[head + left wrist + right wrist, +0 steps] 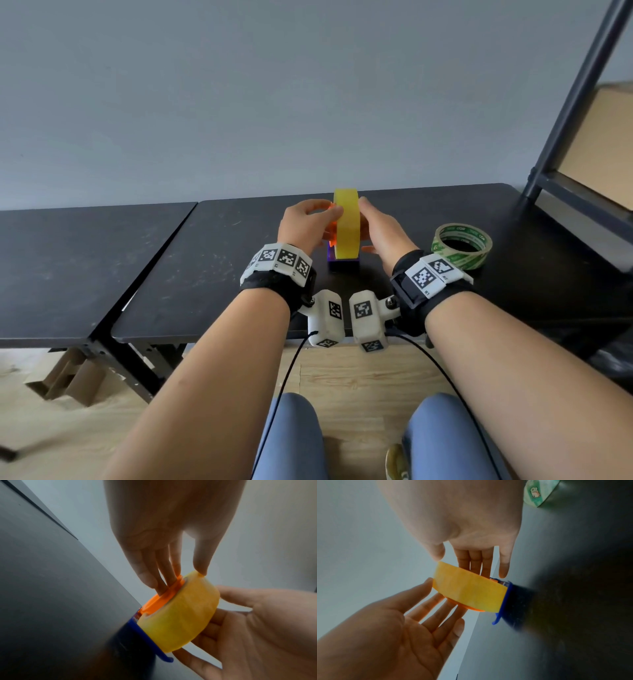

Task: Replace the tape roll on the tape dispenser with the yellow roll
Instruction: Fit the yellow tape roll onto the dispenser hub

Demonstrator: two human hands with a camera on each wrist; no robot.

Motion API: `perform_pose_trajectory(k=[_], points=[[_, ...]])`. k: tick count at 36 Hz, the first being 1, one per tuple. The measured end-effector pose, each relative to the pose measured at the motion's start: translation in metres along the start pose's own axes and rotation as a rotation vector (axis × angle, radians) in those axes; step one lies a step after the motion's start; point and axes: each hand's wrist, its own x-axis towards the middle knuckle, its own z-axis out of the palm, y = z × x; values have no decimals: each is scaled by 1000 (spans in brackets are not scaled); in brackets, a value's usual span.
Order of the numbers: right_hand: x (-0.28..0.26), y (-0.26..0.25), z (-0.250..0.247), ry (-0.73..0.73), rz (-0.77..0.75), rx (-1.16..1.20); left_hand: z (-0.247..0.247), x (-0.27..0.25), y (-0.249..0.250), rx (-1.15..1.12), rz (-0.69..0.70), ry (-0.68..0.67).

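The yellow roll (346, 228) (178, 618) (469, 592) stands on edge on the tape dispenser, over its blue base (343, 264) (150, 642) (502, 605). An orange hub (329, 228) (164, 597) sticks out of the roll's left side. My left hand (334, 214) (181, 574) pinches the roll, thumb on its rim and fingers against the hub. My right hand (364, 219) (471, 566) lies with straight fingers flat against the roll's right face, thumb tip at the rim. The dispenser's cutter end is hidden behind the roll.
A green-and-white tape roll (462, 245) (539, 493) lies flat on the black table (212, 274), right of my right hand. A black shelf frame (561, 137) holding a cardboard box rises at the right. A second black table (68, 267) adjoins on the left.
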Motion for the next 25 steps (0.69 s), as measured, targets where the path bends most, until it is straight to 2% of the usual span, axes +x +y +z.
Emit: perform_pose_trajectory(k=[8,15,20,25], points=[[2,-2,3,61,-57,-50,-1,-2,0,6,-6,0],[-5,7,-7,221,-339,-78,2,-5,2,58,-9,-3],[-12,8,-8,197,-471,-179,5,-4,4,105,-31,-20],[-10,15,-10,185,-505,-301,7,-10,9,124,-62,-23]])
